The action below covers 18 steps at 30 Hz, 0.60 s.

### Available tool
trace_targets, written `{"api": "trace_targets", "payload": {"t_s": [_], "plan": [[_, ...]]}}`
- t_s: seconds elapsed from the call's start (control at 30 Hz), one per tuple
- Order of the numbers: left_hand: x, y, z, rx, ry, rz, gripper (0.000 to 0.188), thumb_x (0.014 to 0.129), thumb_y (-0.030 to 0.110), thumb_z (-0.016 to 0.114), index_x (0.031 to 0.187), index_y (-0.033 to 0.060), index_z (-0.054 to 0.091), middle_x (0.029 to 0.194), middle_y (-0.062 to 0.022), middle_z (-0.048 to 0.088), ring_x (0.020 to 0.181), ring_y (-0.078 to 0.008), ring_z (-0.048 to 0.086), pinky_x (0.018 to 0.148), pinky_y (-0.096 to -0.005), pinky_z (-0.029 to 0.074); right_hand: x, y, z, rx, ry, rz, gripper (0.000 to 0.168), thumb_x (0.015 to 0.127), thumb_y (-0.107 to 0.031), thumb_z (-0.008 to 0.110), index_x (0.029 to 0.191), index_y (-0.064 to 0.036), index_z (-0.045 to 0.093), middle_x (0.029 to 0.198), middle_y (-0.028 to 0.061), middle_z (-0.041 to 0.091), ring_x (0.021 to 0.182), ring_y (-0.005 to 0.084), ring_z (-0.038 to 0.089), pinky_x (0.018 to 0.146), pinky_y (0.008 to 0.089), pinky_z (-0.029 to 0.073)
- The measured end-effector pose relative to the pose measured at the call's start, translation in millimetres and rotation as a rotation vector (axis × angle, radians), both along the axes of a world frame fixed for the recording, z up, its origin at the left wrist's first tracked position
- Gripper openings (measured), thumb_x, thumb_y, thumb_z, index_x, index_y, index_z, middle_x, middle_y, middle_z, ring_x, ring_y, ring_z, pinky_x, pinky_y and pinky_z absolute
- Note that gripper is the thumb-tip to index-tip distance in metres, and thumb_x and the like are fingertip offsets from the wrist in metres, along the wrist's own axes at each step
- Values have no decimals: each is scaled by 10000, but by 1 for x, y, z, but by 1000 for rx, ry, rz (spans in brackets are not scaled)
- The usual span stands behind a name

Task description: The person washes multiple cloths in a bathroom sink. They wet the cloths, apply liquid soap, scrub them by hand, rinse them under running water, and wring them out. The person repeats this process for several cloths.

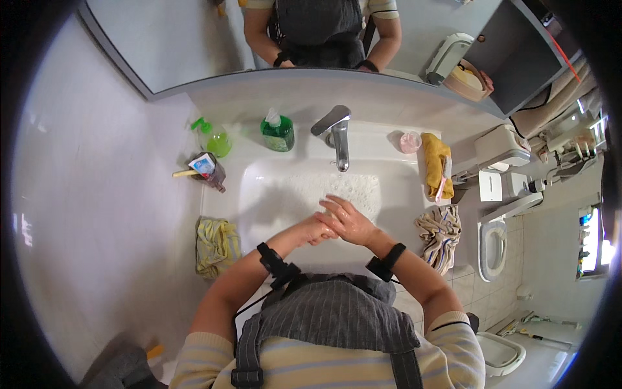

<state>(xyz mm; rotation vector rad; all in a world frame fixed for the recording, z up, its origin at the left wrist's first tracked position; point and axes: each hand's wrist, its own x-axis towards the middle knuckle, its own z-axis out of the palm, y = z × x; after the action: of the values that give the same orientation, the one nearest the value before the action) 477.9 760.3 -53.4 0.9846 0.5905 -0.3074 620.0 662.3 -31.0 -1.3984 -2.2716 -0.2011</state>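
My two wet hands meet over the front part of a white washbasin [398, 170]. My left hand [311, 230] has curled fingers and presses against my right hand [354, 226]. The right hand's fingers spread apart across the left hand's fingers. I see no object in either hand, though the space between the palms is hidden. Beyond them, foamy bubbles [359, 187] lie in the basin below a chrome mixer tap [342, 141]. Whether water runs from the tap I cannot tell. A black band is strapped on each wrist.
Along the basin's rim stand a green soap pump bottle [277, 135], a lighter green pump bottle [217, 142], a cup with a tube [209, 170] and a small pink cup [410, 142]. Cloths [216, 245] hang left and right [440, 233]. A hairbrush [444, 180] rests on a mustard towel [432, 150].
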Motion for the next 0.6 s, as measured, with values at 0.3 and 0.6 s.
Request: {"api": "trace_targets", "payload": {"t_s": [0.3, 0.6], "plan": [[-3, -6, -53, 1214, -34, -291, 153, 739, 134, 523, 841, 30, 568, 807, -180, 624, 727, -340, 597, 618, -434, 459, -27, -4, -66, -519, -6, -372, 208, 755, -121, 540, 950, -51, 556, 801, 152, 565, 658, 295, 622, 515, 367, 507], [6, -16, -44, 1280, 168, -297, 315, 777, 203, 516, 1048, 44, 537, 931, -211, 623, 882, -388, 592, 748, -455, 473, -8, 5, -98, -704, 340, -311, 288, 756, -145, 548, 1039, -87, 558, 896, 165, 636, 829, 357, 605, 735, 449, 477]]}}
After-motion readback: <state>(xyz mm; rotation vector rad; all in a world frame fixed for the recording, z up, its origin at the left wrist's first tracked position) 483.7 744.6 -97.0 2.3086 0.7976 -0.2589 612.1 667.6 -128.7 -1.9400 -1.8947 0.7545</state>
